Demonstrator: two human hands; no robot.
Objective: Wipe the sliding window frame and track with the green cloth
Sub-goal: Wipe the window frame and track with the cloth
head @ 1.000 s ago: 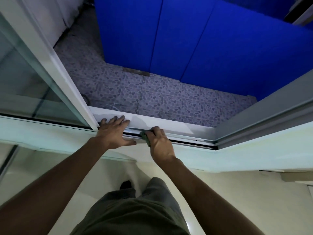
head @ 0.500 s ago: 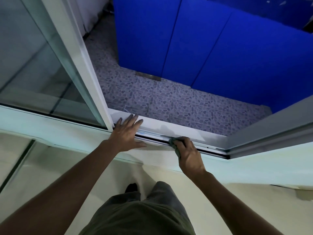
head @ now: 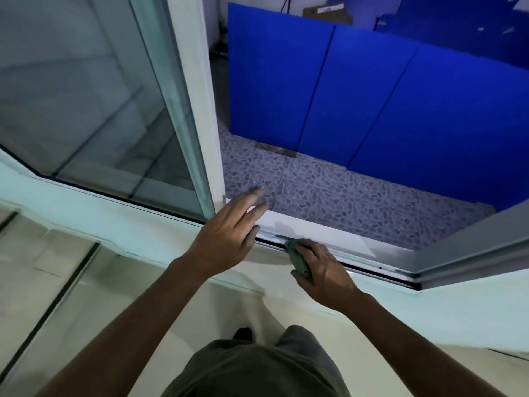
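A: Where is the green cloth [head: 297, 257]?

B: Bunched up in the right hand [head: 322, 272], with its front end pressed onto the bottom track [head: 369, 266] of the sliding window, near the track's left part. The fingers are curled over the cloth and the thumb closes on it from the near side, so the hand is gripping it.

A: And the left hand [head: 229, 236]?

B: Holding nothing. It is spread wide, fingers stretched forward over the white sill of the frame [head: 320, 233], just to the left of the cloth. Whether the palm touches the frame I cannot tell; the fingertips look blurred.

A: What sits around them?

B: Just left of the left hand stands the upright white edge of the sliding glass panel [head: 197, 116], its glass reaching off to the left. On the right, a grey frame rail [head: 472, 245] meets the track at a corner. Beyond the opening lies a pebble-patterned tiled floor [head: 329, 190], and blue panels [head: 357, 90] stand on it farther back.
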